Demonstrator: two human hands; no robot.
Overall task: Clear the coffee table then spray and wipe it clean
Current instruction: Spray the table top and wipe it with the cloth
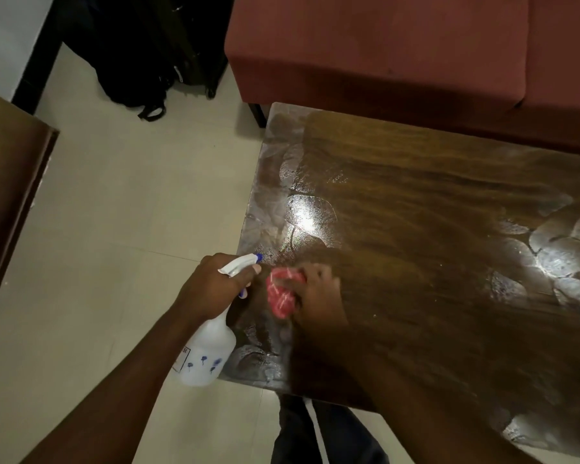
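The dark wooden coffee table fills the right half of the head view, its top streaked and glossy with wet patches. My left hand grips the neck of a white spray bottle with a blue nozzle, held just off the table's left edge, nozzle pointing at the tabletop. My right hand, blurred, holds a red cloth with pale stripes pressed on the tabletop near the left edge.
A red sofa stands close behind the table. A black bag lies on the pale tiled floor at the back left. Brown wooden furniture juts in at the left. My legs are below the table's front edge.
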